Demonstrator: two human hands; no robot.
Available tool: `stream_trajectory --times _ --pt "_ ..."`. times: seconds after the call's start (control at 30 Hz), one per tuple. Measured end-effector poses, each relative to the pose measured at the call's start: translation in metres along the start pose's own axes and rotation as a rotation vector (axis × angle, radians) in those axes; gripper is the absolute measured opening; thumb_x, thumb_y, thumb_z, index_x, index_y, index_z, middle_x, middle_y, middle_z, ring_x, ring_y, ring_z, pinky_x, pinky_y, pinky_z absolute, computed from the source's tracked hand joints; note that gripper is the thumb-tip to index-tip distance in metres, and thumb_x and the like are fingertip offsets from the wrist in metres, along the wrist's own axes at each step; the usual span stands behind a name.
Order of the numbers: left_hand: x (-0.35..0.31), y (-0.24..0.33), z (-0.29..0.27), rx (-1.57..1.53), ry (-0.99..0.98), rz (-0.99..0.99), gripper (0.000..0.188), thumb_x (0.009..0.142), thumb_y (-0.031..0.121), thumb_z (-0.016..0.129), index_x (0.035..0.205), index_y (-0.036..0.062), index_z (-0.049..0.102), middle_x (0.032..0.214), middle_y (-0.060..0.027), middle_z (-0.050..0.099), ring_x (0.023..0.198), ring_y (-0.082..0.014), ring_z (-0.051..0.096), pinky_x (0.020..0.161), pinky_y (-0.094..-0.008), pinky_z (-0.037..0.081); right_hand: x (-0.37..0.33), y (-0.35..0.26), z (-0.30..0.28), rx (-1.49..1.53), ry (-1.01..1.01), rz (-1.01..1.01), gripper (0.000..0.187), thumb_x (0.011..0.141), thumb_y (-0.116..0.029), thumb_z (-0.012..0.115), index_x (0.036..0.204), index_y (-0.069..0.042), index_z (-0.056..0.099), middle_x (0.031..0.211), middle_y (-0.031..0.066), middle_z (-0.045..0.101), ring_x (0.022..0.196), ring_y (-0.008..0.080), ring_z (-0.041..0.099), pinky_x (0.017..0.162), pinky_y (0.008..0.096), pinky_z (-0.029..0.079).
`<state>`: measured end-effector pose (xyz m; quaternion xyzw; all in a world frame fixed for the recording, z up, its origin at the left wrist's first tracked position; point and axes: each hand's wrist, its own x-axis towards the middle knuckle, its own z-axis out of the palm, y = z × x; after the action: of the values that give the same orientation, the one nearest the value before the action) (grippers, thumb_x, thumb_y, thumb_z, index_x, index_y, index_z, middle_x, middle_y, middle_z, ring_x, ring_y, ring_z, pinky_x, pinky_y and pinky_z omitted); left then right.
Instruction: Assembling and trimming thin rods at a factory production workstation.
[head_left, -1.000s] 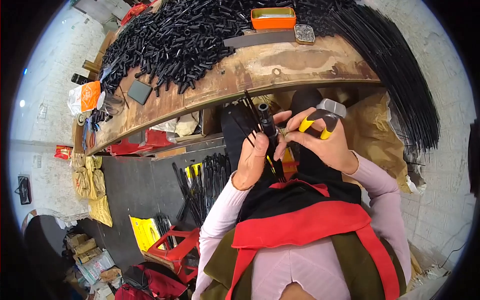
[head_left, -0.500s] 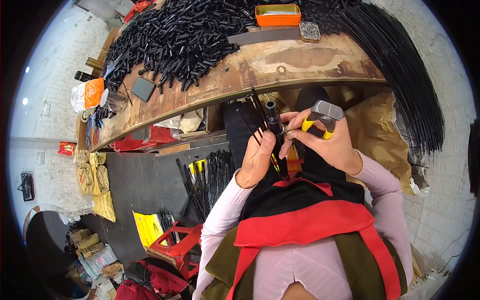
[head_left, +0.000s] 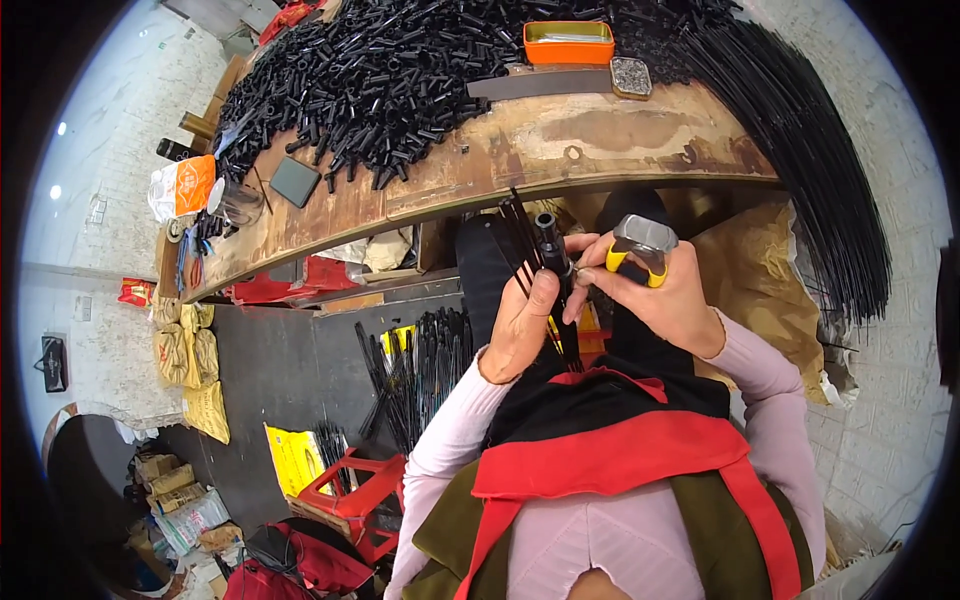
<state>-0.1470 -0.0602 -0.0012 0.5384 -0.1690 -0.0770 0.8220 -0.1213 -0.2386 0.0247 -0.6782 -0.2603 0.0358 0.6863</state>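
Observation:
My left hand [head_left: 522, 325] is closed around a black plastic tube [head_left: 547, 232] with a wider open end, held upright above my lap. Several thin black rods [head_left: 517, 225] fan out beside the tube, between it and my left fingers. Tucked in my right hand [head_left: 672, 305] is a pair of pliers [head_left: 646, 236] with a grey metal head and yellow handles. The thumb and fingertips of that hand also pinch at the tube's side, at something small and wire-like that I cannot make out.
Across the front runs a worn wooden bench [head_left: 420, 195] with a heap of black tubes [head_left: 350, 95], an orange box [head_left: 568, 43], a small tin [head_left: 630, 77] and a bundle of long black rods [head_left: 800, 130]. A red stool [head_left: 350, 500] and more rods [head_left: 440, 360] stand at left.
The view has shifted slightly, so the bench appears a little lower. Both hands keep their holds on the tube and pliers, with only slight finger movement.

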Motion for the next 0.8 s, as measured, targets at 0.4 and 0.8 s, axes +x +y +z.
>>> stream_trajectory --times 0.4,0.8 --pt "-0.004 -0.022 -0.009 0.087 0.124 -0.128 0.033 0.102 0.034 0.045 0.096 0.0046 0.059 0.064 0.0000 0.050 0.057 -0.0094 0.046 0.052 -0.0269 0.039 0.009 0.006 -0.001 -0.146 0.019 -0.050 0.013 0.079 0.010 0.068 0.088 0.001 0.064 0.091 0.0104 0.067 0.096 0.0218 0.065 0.097 0.0378 0.047" --pt "0.008 -0.009 -0.010 -0.108 -0.081 -0.013 0.040 0.105 0.038 0.039 0.125 0.0053 0.048 0.068 0.0012 0.047 0.057 -0.0057 0.047 0.049 -0.0222 0.038 0.014 0.029 -0.022 -0.141 0.027 0.014 0.024 0.082 0.018 0.059 0.098 0.002 0.053 0.093 0.0091 0.060 0.081 0.0156 0.062 0.078 0.0265 0.052"
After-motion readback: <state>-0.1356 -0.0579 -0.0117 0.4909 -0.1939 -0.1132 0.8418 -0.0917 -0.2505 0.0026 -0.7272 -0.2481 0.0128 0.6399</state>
